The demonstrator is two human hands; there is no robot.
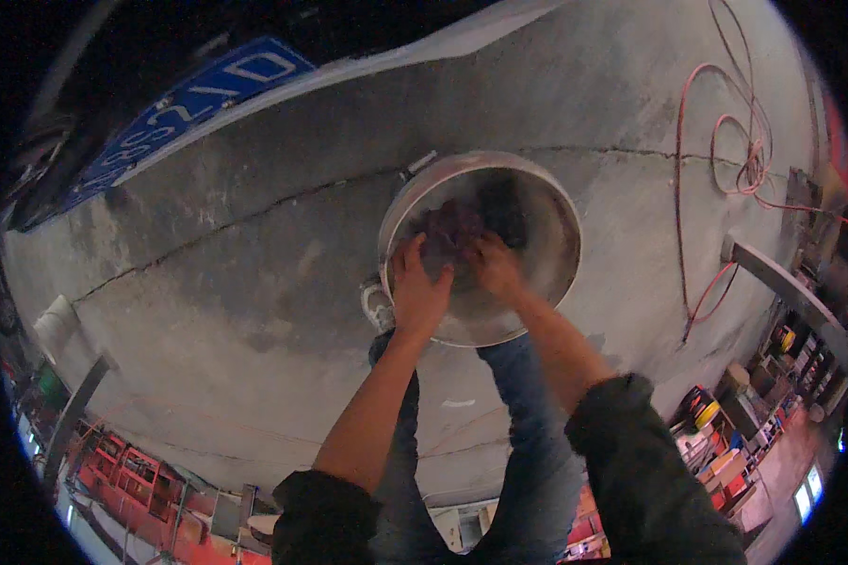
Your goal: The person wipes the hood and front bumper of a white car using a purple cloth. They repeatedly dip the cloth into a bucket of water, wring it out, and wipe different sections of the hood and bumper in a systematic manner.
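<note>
Hands, left (418, 287) and right (493, 266), clamped together on the dark lump (462, 223) in the basin (561, 273) mid-floor (254, 282) — we'd best knead it low, away from the rim.

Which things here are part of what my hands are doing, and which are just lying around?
In use:
- left hand and right hand, both reaching into the bowl
- big metal bowl on the floor
- dark reddish stuff inside it, under the fingers

Lying about:
- red cable looped on the concrete floor
- blue plate at the upper left
- shelves of small goods on the right
</note>
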